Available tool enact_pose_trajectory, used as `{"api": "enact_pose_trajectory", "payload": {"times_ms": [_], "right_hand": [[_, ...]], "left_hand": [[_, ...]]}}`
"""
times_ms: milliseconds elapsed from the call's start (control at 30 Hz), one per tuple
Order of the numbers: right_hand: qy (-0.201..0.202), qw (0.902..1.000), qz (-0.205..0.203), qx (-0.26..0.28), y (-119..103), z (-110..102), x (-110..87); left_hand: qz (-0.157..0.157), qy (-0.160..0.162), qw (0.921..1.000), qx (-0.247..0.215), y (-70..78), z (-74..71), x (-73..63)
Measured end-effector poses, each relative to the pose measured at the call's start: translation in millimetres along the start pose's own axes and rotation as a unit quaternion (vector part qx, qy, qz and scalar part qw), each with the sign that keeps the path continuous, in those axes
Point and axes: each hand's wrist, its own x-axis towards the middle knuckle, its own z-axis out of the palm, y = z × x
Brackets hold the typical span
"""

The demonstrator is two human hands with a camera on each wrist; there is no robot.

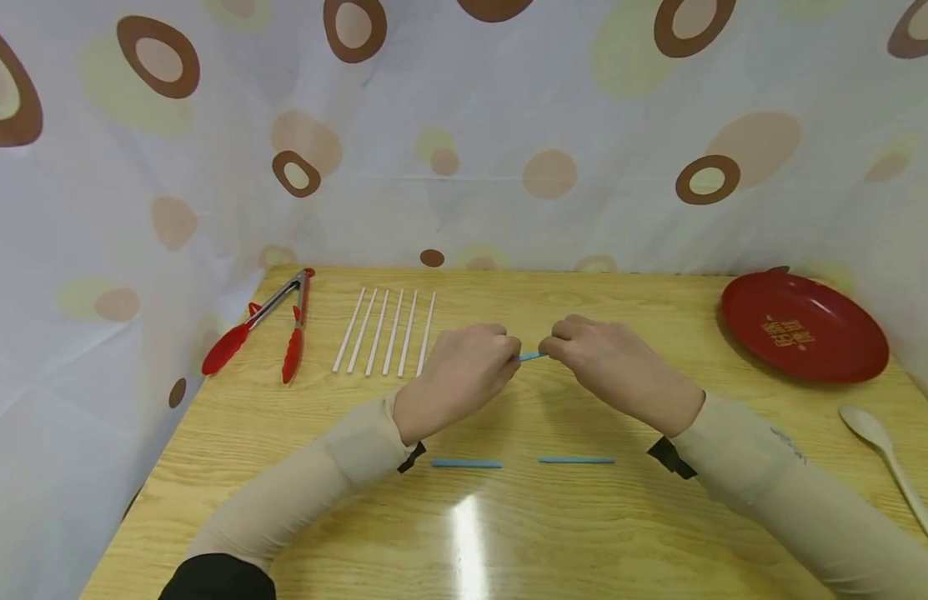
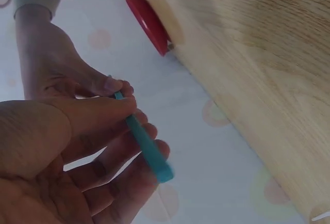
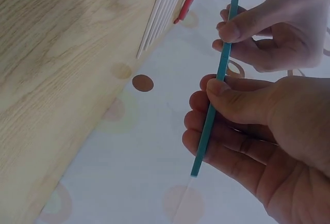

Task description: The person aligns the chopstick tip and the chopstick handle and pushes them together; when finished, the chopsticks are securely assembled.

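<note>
My left hand (image 1: 464,367) and right hand (image 1: 617,362) are raised over the middle of the table. Between them is a slim blue stick (image 1: 531,357). Each hand pinches it between thumb and fingers, one hand towards each end. From the right wrist view, the stick (image 3: 205,131) looks straight and runs through both grips. Its blunt end (image 2: 160,170) sticks out past the left fingers in the left wrist view. Nearer me, two more blue pieces lie crosswise on the table, a left piece (image 1: 467,463) and a right piece (image 1: 576,460), with a gap between them.
Several white sticks (image 1: 378,333) lie side by side at the back left, beside red-tipped tongs (image 1: 298,333). A red oval plate (image 1: 831,333) sits at the back right, a pale spoon (image 1: 887,450) in front of it. Patterned cloth (image 1: 494,225) hangs behind the wooden table (image 1: 373,533).
</note>
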Motion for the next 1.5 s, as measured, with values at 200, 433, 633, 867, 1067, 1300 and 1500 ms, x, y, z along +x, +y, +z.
{"api": "enact_pose_trajectory", "payload": {"times_ms": [200,433,633,867,1067,1300,1500], "right_hand": [[0.002,1.0,-0.007,-0.005,-2,-1,1.5],[0.024,0.9995,-0.021,-0.003,-4,-2,4.6],[0.053,0.9965,-0.057,0.029,-8,0,4.5],[-0.053,0.9941,-0.054,0.078,-22,10,-9.0],[-0.169,0.9745,0.004,0.148,-37,13,-23.6],[-0.236,0.9539,0.037,0.182,-46,16,-29.3],[-0.253,0.9448,0.052,0.202,-47,18,-30.4]], "left_hand": [[0.003,-0.029,0.9996,0.003,2.3,-2.2,4.0],[-0.018,-0.07,0.9957,-0.058,-1.3,-3.7,7.4],[-0.055,-0.108,0.9823,-0.143,-15.5,-2.3,10.5],[-0.133,-0.123,0.9585,-0.22,-50.5,16.2,19.1],[-0.199,-0.151,0.9356,-0.249,-74.1,32.7,20.7],[-0.243,-0.184,0.9261,-0.223,-89.9,45.8,24.3],[-0.253,-0.176,0.9216,-0.235,-97.4,51.8,22.4]]}}
